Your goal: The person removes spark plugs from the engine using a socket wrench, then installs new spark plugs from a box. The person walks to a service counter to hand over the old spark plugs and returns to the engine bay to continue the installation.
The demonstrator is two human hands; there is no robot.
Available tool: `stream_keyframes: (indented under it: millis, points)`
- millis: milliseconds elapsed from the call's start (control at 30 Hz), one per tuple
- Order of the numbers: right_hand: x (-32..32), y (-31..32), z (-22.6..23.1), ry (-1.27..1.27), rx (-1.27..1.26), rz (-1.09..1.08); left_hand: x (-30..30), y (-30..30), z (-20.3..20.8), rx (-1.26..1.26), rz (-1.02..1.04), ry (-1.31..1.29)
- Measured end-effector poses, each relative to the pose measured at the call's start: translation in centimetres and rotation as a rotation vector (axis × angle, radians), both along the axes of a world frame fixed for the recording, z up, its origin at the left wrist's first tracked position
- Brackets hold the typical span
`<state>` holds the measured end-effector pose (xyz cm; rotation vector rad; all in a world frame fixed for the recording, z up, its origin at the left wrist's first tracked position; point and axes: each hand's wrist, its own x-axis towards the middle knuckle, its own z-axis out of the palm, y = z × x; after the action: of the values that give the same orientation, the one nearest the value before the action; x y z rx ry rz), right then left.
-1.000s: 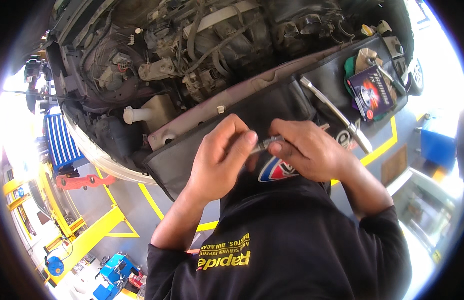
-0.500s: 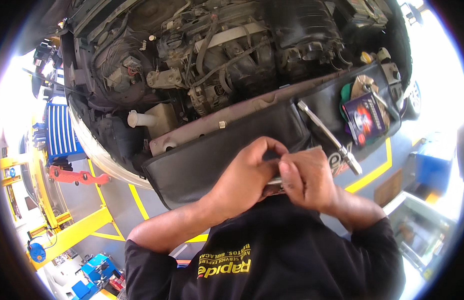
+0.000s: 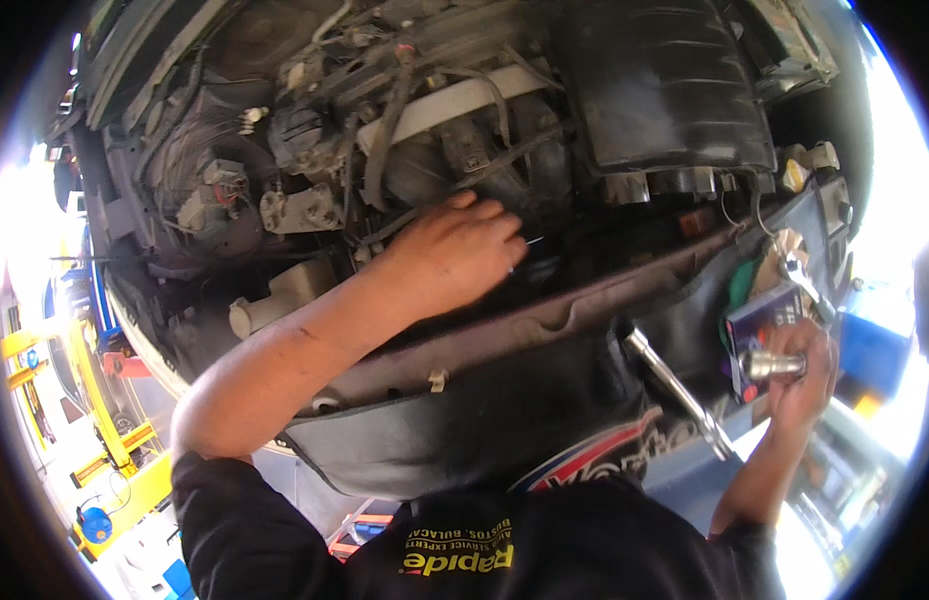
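My left hand [image 3: 459,250] reaches into the engine bay beside the engine [image 3: 464,150]. Its fingers curl downward over hoses, with the tips hidden; a thin pale line shows by the knuckles, and I cannot make out what it grips. Out to the right, my right hand [image 3: 812,375] is closed round a shiny metal socket [image 3: 759,364], which points left. That hand is in front of a dark purple box [image 3: 779,308] on the black fender cover [image 3: 424,440]. Left of the box, a long chrome socket wrench [image 3: 676,388] lies slanted on the cover.
The pinkish-grey front crossmember [image 3: 464,350] runs between the engine and the cover. A black ribbed engine cover [image 3: 674,90] fills the upper right. At left is a pale reservoir [image 3: 274,300]; farther out, a yellow metal frame [image 3: 84,420] stands on the floor.
My hands, together before my chest earlier, are now apart. The left went forward into the engine bay; the right moved out to the box with the socket. I lean closer to the car.
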<state>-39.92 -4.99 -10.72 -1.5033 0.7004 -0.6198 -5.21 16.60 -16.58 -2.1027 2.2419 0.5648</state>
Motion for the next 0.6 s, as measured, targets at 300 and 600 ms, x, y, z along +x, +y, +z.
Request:
stream_keyframes:
  millis: [300,600]
  points:
    - [0.3,0.3,-0.7,0.018,-0.04,0.061,-1.6,-2.7,-12.3,-0.198,-0.658,-0.679]
    - [1.2,0.0,0.2,0.046,-0.026,0.136,-3.2,-3.8,-15.3,-0.125,-0.686,-0.659]
